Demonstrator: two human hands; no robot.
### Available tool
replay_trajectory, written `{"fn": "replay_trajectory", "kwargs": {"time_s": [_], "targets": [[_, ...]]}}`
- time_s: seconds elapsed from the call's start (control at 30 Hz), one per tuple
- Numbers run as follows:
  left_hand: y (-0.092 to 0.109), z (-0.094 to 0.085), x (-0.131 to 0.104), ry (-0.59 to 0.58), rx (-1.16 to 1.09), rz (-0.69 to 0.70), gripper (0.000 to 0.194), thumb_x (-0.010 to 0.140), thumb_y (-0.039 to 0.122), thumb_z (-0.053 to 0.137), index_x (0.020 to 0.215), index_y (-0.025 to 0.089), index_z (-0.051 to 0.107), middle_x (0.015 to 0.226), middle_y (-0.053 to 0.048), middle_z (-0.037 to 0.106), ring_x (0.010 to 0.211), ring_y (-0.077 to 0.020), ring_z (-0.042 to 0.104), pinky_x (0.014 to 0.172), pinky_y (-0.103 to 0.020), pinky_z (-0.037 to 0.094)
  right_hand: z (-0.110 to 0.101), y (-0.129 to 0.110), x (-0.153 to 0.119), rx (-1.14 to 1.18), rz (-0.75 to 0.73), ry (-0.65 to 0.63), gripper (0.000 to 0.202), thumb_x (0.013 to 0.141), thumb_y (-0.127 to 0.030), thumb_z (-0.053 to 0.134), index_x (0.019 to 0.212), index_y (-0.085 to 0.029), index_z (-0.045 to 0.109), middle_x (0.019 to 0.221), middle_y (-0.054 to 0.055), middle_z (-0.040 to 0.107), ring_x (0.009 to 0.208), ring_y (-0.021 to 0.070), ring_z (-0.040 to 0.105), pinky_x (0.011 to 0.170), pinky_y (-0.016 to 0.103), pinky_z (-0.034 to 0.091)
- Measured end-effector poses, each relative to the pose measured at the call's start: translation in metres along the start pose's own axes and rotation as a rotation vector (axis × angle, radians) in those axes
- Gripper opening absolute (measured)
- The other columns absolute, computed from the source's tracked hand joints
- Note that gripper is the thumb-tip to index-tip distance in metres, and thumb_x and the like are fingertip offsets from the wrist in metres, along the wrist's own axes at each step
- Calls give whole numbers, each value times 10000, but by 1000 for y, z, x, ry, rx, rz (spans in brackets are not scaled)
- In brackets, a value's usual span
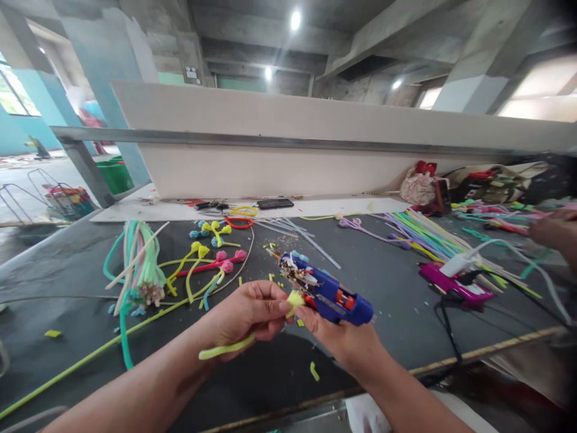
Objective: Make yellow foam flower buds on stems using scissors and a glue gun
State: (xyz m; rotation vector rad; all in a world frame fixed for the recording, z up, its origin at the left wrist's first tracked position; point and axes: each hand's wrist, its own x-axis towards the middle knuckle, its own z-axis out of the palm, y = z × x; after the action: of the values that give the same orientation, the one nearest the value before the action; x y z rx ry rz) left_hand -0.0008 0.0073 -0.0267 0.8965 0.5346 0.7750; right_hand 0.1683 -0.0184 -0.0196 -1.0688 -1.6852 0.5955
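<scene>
Between the fingertips of my left hand (255, 313) is a yellow pipe cleaner (228, 347), its tail sticking out below the palm. Its balled-up end (295, 300) sits where both hands meet. My right hand (347, 343) is closed, with its thumb pressed to that ball; its other fingers are mostly hidden. Just beyond the right hand lies a blue glue gun (331, 288) with orange-red parts and brown, crusted residue at its left end. Whether hidden right fingers touch the gun, I cannot tell. Yellow scraps (314, 371) are scattered around.
Left stands a pastel pipe cleaner bundle (146, 270); beside it lie knotted yellow, blue and pink pieces (232, 263). Clear glue sticks (311, 240) and a phone (276, 204) lie behind. Rightward are more stems (433, 234), a magenta power strip (455, 285) and another person's hand (556, 234).
</scene>
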Motion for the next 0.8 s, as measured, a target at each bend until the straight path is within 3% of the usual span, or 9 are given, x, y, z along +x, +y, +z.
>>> {"fn": "replay_trajectory", "kwargs": {"time_s": [0.17, 0.3, 0.4, 0.57, 0.8], "targets": [[8, 2, -2, 75, -102, 24, 219, 699, 219, 697, 635, 109, 519, 582, 3, 515, 394, 2, 327, 347, -121, 147, -7, 6, -5, 150, 74, 115, 251, 697, -343, 696, 905, -238, 603, 710, -1, 683, 604, 181, 664, 550, 275, 574], [14, -4, -1, 95, -273, 80, 178, 700, 132, 668, 676, 112, 492, 679, -4, 501, 436, 10, 335, 344, -91, 154, -14, 17, -11, 172, 53, 38, 227, 677, -290, 726, 889, -277, 647, 749, -9, 715, 589, 168, 678, 548, 231, 574], [16, -7, 0, 87, -337, 109, 123, 746, 101, 608, 726, 116, 487, 694, 7, 464, 442, 16, 324, 345, -80, 158, -15, 21, -17, 142, 16, 81, 183, 657, -319, 732, 824, -281, 669, 712, -12, 717, 570, 170, 676, 507, 211, 561], [18, -7, -1, 84, -331, 91, 116, 775, 122, 587, 730, 115, 480, 692, 18, 432, 427, 22, 294, 326, -71, 158, -14, 10, -21, 39, 41, 55, 128, 631, -283, 734, 726, -249, 655, 623, -14, 682, 518, 164, 644, 485, 226, 544], [17, -7, -2, 101, -277, 74, 112, 774, 137, 586, 722, 114, 490, 693, 16, 441, 430, 14, 308, 313, -73, 155, -14, 10, -18, -35, 31, 3, 178, 660, -370, 711, 638, -219, 619, 538, -13, 633, 464, 161, 611, 424, 240, 538]]}}
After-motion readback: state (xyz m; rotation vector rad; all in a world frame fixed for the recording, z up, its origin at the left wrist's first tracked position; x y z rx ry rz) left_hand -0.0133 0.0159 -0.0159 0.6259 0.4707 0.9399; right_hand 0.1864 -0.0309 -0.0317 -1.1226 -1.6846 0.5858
